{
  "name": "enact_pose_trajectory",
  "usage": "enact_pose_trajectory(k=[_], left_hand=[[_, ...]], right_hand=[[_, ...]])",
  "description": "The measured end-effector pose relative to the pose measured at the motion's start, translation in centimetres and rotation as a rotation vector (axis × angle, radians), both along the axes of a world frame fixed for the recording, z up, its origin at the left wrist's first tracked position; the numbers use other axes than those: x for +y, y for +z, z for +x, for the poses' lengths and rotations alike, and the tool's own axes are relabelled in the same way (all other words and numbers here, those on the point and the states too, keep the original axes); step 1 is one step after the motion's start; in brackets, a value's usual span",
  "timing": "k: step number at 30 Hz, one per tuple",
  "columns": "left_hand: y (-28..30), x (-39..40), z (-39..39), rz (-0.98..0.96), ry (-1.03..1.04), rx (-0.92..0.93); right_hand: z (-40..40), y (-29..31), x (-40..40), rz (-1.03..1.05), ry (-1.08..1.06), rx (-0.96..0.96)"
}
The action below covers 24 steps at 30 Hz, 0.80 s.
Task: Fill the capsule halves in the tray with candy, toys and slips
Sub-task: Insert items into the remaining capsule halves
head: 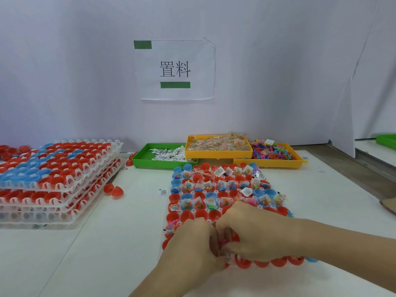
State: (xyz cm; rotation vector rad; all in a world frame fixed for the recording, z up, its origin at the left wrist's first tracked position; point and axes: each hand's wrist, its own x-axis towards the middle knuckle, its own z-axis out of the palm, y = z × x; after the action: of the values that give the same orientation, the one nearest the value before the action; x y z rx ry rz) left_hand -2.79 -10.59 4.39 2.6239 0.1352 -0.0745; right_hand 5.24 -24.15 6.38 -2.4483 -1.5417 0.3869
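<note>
Pinching glossy pink toy (224, 241) together

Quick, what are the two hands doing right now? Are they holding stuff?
Left hand: fingers curled, pinching small items over the tray; a white slip shows beneath.
Right hand: fingers curled, pinching a small pink toy.

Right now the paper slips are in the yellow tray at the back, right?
Not quite. The head view shows the paper slips in the green tray at the back; the yellow tray beside it holds candy packets.
</note>
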Motion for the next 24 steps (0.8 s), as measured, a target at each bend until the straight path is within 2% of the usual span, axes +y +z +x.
enact_pose_trajectory(k=[9, 17, 24], left_hand=[[-0.1, 0.2, 0.2, -0.021, 0.016, 0.047], [0.5, 0.7, 0.4, -0.01, -0.015, 0.078], [0.5, 1.5, 0.0, -0.062, -0.059, 0.018]], right_hand=[[-0.1, 1.0, 0.3, -0.051, 0.0, 0.044], [-0.7, 1.1, 0.8, -0.105, -0.014, -0.04], [-1.0, 1.1, 1.1, -0.123, -0.022, -0.048]])
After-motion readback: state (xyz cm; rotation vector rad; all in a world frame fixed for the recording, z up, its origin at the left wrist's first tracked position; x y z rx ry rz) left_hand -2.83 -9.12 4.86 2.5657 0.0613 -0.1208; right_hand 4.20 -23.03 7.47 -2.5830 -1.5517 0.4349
